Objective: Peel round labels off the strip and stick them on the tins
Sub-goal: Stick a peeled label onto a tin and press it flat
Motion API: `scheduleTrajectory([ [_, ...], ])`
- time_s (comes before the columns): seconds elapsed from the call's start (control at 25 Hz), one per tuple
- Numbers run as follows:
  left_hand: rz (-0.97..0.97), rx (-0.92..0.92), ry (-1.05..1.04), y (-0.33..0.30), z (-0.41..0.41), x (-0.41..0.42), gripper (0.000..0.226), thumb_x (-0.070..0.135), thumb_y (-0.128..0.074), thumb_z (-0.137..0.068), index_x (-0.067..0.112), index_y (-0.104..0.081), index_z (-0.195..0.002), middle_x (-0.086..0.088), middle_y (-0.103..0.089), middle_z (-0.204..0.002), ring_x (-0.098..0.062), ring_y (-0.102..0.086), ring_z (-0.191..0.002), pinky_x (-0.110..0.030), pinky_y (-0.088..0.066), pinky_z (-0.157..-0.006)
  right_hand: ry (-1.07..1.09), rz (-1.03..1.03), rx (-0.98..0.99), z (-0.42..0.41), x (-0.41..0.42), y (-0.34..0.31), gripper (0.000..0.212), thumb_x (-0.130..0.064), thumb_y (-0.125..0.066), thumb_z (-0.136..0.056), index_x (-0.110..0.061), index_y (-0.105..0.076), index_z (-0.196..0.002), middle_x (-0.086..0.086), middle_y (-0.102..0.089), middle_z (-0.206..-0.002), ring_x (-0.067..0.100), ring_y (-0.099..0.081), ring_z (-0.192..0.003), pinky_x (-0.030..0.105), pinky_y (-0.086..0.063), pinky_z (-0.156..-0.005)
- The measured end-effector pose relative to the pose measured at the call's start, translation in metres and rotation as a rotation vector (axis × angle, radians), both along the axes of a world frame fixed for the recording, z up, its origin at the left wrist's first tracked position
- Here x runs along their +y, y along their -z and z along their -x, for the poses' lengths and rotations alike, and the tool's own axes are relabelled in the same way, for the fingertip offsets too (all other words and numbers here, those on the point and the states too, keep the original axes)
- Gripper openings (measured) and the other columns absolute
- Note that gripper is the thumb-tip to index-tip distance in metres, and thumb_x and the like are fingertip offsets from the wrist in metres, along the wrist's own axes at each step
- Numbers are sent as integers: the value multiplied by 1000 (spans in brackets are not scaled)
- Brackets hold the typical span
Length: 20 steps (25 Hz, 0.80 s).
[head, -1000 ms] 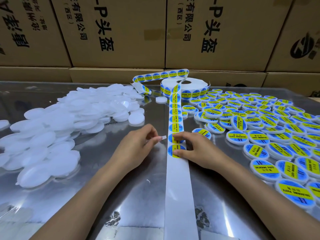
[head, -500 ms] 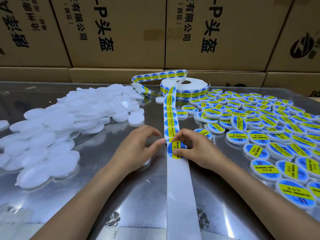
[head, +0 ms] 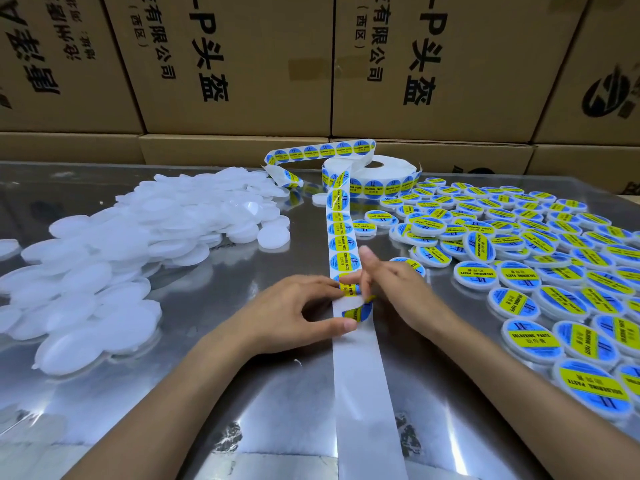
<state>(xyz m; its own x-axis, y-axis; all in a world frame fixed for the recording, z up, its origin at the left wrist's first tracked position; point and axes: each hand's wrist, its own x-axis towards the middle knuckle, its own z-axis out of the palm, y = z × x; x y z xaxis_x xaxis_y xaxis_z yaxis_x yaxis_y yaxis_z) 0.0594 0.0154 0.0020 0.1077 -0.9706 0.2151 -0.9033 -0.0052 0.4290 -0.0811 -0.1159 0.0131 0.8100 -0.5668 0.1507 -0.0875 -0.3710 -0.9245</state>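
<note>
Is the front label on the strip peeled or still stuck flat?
Partly peeled: the label curls up off the strip between the left hand and right hand.

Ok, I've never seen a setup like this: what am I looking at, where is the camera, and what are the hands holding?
There is no machine: these are a person's two bare hands, filmed by one wide-angle camera on their head, looking down. On the shiny metal table lie plain white round tins on the left and finished tins with blue-and-yellow labels on the right. A white backing strip runs from the label roll toward the viewer. The left hand pinches the strip at the nearest labels, and the right hand holds there too, a blue-and-yellow round label partly lifted between them. Brown cardboard boxes stand behind.
</note>
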Motion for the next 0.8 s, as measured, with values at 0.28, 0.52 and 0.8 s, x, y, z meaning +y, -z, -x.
scheduleTrajectory([
  [0.28,58,48,-125,-11,-5,7,71,77,-43,-69,34,-56,-123,20,-55,-123,2,-47,-115,-19,-37,-98,-5,-450,-194,8,0,-12,45,-64,-49,-68,-21,-48,-51,7,-74,-101,13,-68,-97,27,-51,-77],
  [0.52,-218,9,-357,-19,-41,35,91,86,-64,-29,40,-30,-101,19,-37,-105,-5,-43,-101,-25,-35,-82,-44,-534,-161,10,-1,-11,37,-63,-57,-61,-26,-59,-61,0,-72,-110,13,-62,-111,35,-46,-91],
  [0.8,-98,56,-360,-14,-38,28,64,76,-68,-39,33,-53,-85,17,-59,-78,4,-53,-66,-21,-39,-57,-87,-518,-154,8,-3,-4,11,-42,-72,-69,-31,-68,-68,-10,-72,-104,5,-64,-97,35,-45,-94],
])
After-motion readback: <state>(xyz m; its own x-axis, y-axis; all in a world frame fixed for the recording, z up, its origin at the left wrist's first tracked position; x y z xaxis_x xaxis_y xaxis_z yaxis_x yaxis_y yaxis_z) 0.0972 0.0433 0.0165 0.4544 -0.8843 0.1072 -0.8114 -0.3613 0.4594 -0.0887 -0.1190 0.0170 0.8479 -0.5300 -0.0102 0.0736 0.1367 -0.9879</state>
